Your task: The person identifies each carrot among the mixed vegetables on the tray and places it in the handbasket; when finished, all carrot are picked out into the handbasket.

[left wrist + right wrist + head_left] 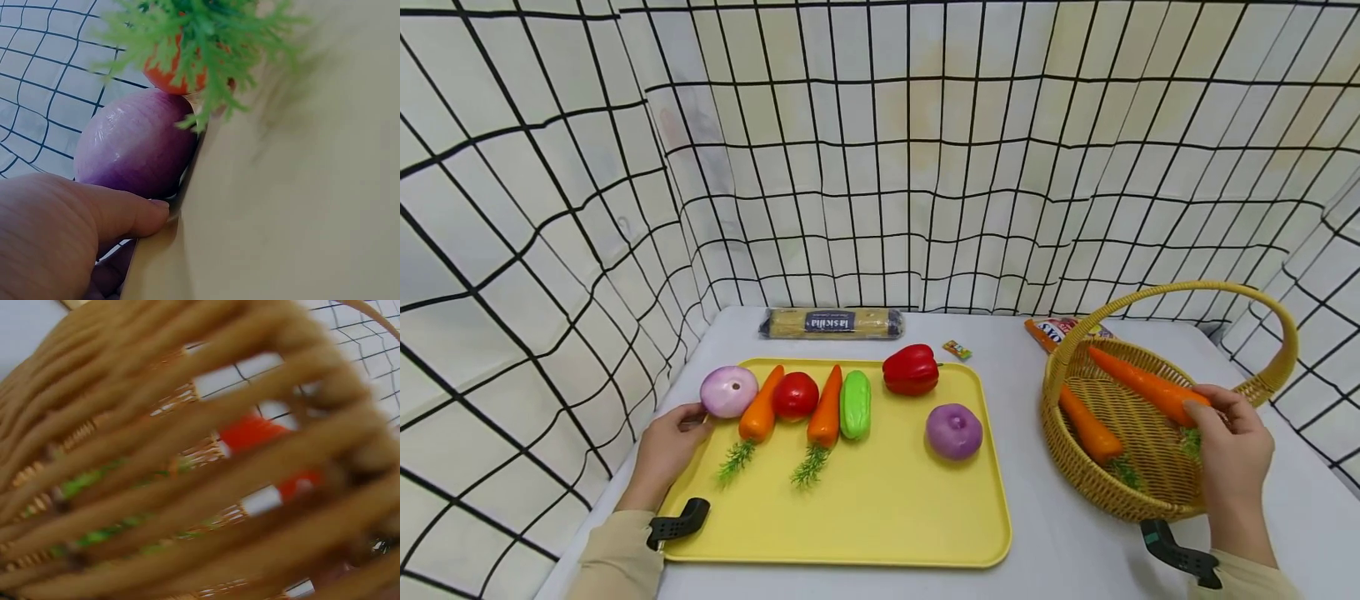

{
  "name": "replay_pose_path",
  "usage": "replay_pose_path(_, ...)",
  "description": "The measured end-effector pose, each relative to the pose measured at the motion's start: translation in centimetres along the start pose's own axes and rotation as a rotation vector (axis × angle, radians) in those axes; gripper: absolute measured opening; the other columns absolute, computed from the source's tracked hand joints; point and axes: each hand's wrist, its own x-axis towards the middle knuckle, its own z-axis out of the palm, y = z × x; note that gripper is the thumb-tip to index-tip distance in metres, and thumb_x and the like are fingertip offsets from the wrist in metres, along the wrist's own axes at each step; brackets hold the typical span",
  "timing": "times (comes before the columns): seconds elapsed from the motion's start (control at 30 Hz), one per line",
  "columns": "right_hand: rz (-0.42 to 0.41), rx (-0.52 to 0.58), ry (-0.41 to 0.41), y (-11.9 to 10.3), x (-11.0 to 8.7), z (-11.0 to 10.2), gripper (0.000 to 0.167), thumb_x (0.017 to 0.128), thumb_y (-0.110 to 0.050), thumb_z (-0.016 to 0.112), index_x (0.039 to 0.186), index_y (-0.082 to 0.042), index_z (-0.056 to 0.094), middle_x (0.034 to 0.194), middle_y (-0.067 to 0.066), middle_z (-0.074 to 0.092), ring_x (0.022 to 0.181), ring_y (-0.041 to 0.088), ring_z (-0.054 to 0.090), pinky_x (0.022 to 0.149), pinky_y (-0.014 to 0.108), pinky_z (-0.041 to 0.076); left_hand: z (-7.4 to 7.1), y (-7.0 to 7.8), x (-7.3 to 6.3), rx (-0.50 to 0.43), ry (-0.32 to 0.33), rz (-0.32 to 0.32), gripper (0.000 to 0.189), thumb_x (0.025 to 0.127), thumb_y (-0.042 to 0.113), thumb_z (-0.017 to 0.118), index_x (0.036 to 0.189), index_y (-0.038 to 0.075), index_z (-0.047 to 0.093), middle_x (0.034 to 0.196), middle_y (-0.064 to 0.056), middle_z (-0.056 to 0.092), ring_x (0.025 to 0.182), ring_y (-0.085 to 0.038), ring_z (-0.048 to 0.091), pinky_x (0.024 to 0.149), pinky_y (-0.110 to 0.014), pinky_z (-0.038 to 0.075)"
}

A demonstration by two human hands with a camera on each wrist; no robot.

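Observation:
My right hand (pixel 1234 437) holds an orange carrot (pixel 1142 383) by its thick top end, over the wicker basket (pixel 1051 417). A second carrot (pixel 1090 425) lies inside on the left. In the right wrist view the basket's woven wall (pixel 187 462) fills most of the picture and hides the hand. My left hand (pixel 672 446) grips the left rim of the yellow tray (pixel 850 517), its thumb on the edge in the left wrist view. Right by those fingers sits a purple onion (pixel 134 144), at the tray's upper left corner.
On the tray lie two carrots (pixel 760 412) with a tomato (pixel 795 396) between them, a cucumber (pixel 855 406), a red bell pepper (pixel 912 370) and a round purple vegetable (pixel 953 432). Behind are a spaghetti pack (pixel 831 323), a small packet (pixel 957 349) and an orange snack bag (pixel 1043 333).

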Motion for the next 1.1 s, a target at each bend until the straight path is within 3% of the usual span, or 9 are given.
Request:
replay_pose_path(0.17,0.013,-0.399,-0.161,0.9,0.0,0.0,0.035,0.095,-0.032,0.062,0.122,-0.011,0.062,0.102,-0.012,0.051,0.083,-0.002,0.053,0.065,0.011,0.046,0.0,0.1,0.0,0.002,-0.004,-0.005,0.043,0.095,0.017,0.059,0.130,-0.007,0.056,0.124,-0.027,0.061,0.107,-0.039,0.061,0.086,-0.043,0.046)
replay_pose_path(0.33,0.014,-0.565,-0.245,1.3,0.1,0.0,0.052,0.094,-0.042,0.061,0.129,-0.004,0.055,0.112,0.000,0.053,0.087,0.005,0.049,0.064,0.014,0.044,-0.1,0.2,0.0,0.002,-0.007,0.003,0.042,0.095,0.017,0.059,0.129,-0.008,0.056,0.124,-0.028,0.061,0.107,-0.039,0.061,0.085,-0.042,0.046)
replay_pose_path(0.63,0.001,-0.631,-0.338,1.4,0.2,0.0,0.059,0.095,-0.042,0.059,0.137,-0.002,0.049,0.131,0.017,0.051,0.098,0.015,0.050,0.065,0.016,0.043,0.0,0.1,-0.1,0.012,0.005,0.012,0.042,0.094,0.016,0.059,0.128,-0.008,0.057,0.123,-0.028,0.062,0.106,-0.039,0.061,0.086,-0.044,0.046)
replay_pose_path(0.87,0.002,-0.687,-0.498,1.6,0.2,-0.1,0.068,0.094,-0.044,0.061,0.141,0.002,0.045,0.139,0.031,0.045,0.120,0.042,0.044,0.080,0.037,0.041,0.0,-0.1,-0.1,0.020,0.018,0.017,0.041,0.094,0.017,0.060,0.127,-0.007,0.058,0.121,-0.027,0.063,0.105,-0.039,0.062,0.084,-0.043,0.047)
replay_pose_path(1.0,0.000,-0.707,-0.586,1.6,0.3,-0.2,0.074,0.093,-0.047,0.061,0.143,0.004,0.041,0.139,0.033,0.044,0.121,0.045,0.043,0.084,0.043,0.042,0.1,-0.3,0.0,0.024,0.023,0.021,0.040,0.094,0.017,0.060,0.126,-0.007,0.059,0.119,-0.027,0.064,0.104,-0.039,0.062,0.084,-0.043,0.047)
replay_pose_path(1.1,-0.012,-0.715,-0.601,1.6,0.4,-0.2,0.073,0.094,-0.046,0.061,0.143,0.004,0.041,0.138,0.033,0.045,0.120,0.044,0.045,0.082,0.038,0.044,0.2,-0.3,0.1,0.024,0.026,0.022,0.040,0.094,0.017,0.060,0.126,-0.006,0.059,0.118,-0.027,0.064,0.104,-0.039,0.062,0.084,-0.044,0.046)
